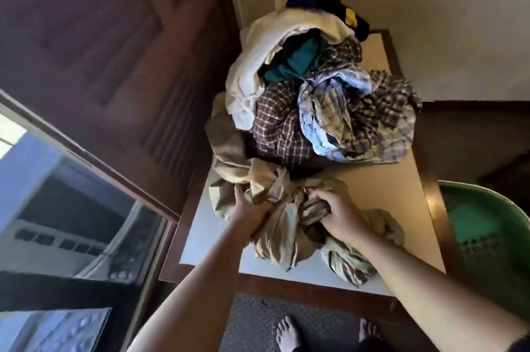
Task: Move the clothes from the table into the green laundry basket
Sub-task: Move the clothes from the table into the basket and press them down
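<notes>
A tall heap of clothes [324, 88] lies on the table [387, 188]: plaid shirts, a white garment, a teal piece, dark items at the far end. Nearest me is a beige garment [275, 188], bunched and twisted. My left hand [252, 208] grips its left side. My right hand [335, 214] is closed on a fold of the same beige cloth, just to the right. The green laundry basket [487, 225] stands at the right of the table, lower down, with a green cloth inside.
A dark wooden door [100, 50] stands to the left of the table, with a window [57, 208] below it. Cream walls close the far side and right. My bare feet [286, 331] stand on grey carpet before the table's front edge.
</notes>
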A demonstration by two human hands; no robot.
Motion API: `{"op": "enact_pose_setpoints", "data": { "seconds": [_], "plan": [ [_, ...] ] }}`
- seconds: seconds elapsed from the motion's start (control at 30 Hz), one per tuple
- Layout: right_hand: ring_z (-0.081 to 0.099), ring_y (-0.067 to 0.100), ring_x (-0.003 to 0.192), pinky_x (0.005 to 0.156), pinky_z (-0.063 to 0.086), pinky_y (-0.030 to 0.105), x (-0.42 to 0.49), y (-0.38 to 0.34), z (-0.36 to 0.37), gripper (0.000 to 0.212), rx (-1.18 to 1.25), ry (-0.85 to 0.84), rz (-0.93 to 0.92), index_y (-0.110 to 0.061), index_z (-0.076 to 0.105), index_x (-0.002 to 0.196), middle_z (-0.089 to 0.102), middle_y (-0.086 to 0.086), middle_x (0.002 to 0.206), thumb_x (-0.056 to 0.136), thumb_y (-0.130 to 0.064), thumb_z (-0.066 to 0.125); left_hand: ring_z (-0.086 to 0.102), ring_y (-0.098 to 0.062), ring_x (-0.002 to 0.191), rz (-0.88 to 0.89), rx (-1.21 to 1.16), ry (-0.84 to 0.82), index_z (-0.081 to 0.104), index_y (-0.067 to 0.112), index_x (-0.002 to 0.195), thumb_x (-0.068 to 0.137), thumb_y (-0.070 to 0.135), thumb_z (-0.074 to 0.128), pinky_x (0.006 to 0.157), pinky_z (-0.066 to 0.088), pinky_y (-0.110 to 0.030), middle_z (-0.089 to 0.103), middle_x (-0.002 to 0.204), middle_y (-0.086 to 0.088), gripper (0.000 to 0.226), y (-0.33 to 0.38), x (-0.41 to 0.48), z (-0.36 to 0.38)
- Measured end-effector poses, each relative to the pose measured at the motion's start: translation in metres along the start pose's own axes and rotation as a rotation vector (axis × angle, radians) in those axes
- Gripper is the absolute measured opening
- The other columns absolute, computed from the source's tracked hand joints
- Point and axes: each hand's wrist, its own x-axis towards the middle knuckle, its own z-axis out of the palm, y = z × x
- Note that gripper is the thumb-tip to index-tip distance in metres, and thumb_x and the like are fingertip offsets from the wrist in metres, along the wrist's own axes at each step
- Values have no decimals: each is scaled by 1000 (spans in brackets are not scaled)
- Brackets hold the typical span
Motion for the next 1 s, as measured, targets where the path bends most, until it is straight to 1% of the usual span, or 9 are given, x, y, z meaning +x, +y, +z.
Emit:
{"op": "enact_pose_setpoints", "data": {
  "seconds": [0.17,0.27,0.37,0.43,0.53,0.63,0.73,0.87,1.0],
  "plan": [
    [60,17,113,97,47,24,-2,-33,-2,54,101,93,-201,-18,65,120,61,4,122,77,14,67,77,-37,102,34,-271,-251,70,9,126,77,7,78,94,61,-58,79,109,-19,50,6,2,-20],
    [37,6,139,115,31,19,3,-48,-6,89,-39,53,-267,-32,36,155,30,6,157,83,8,66,77,-37,100,106,-104,-286,73,2,116,64,9,73,94,61,-55,79,103,-20,52,18,5,-32],
    [13,15,152,115,20,30,13,-53,-4,112,-255,24,-294,-44,4,162,-12,-4,171,84,6,67,77,-30,98,283,219,-332,78,16,99,57,12,71,93,62,-52,81,99,-10,42,36,1,-37],
    [11,17,155,118,21,36,19,-60,-2,118,-246,-44,-332,-45,-7,162,-14,-12,172,86,-15,79,75,-24,100,367,407,-371,78,22,100,50,22,72,93,62,-48,80,102,-3,50,49,-1,-43],
    [41,12,147,119,38,39,26,-83,-3,89,13,-197,-413,-33,30,160,40,-10,162,87,-37,82,73,-18,97,454,605,-377,79,27,94,48,26,71,91,61,-43,80,100,1,47,68,-7,-55],
    [69,10,106,86,57,41,29,-88,-2,29,49,-55,-444,-16,70,113,73,-3,114,88,-25,80,71,-13,83,573,419,-372,79,26,83,63,10,74,86,62,-39,80,89,1,26,68,-13,-67],
    [70,19,92,77,57,45,28,-76,-4,17,-27,94,-383,-14,73,97,73,2,99,85,-26,76,70,-24,97,498,-36,-258,77,28,100,64,10,85,90,57,-40,77,102,-10,41,49,-2,-76],
    [56,19,98,88,51,50,25,-77,-4,17,-106,195,-408,-13,73,94,63,2,103,84,-26,76,58,-25,131,382,-2,-364,40,57,145,62,42,89,111,50,-51,55,145,-7,97,47,21,-71],
    [45,27,138,116,39,46,29,-76,-13,43,44,257,-367,-23,66,130,48,-1,150,91,-40,68,69,-35,115,325,-25,-566,71,7,119,67,47,81,113,46,-57,76,119,-14,67,67,12,-55]
  ]
}}
